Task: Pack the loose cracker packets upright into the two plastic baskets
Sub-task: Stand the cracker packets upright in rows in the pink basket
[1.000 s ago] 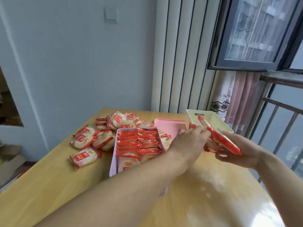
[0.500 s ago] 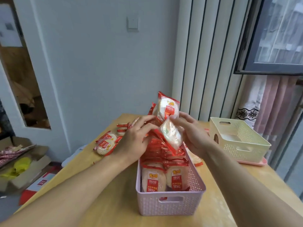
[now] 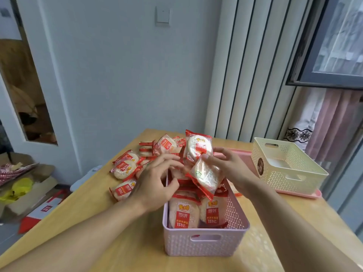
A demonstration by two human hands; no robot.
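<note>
A lilac basket (image 3: pixel 206 244) stands in front of me, with cracker packets (image 3: pixel 183 214) upright in rows inside. My right hand (image 3: pixel 231 169) pinches two red-and-clear cracker packets above its far end: one upright (image 3: pixel 198 145), one tilted (image 3: pixel 206 176) over the packed rows. My left hand (image 3: pixel 157 183) hovers at the basket's far left rim, fingers loosely bent, gripping nothing I can see. A heap of loose packets (image 3: pixel 125 167) lies on the table behind and left of the basket. The cream basket (image 3: pixel 286 173) at the right shows no packets.
The cream basket sits on a pink tray (image 3: pixel 312 193) near the table's right edge. The wooden table (image 3: pixel 98 213) ends at the left above cardboard boxes (image 3: pixel 25 185) on the floor. A wall and radiator panels stand behind the table.
Over the last second both hands came from the right of the table to above the lilac basket, the right hand bringing packets. In the last half second my left fingers bent further.
</note>
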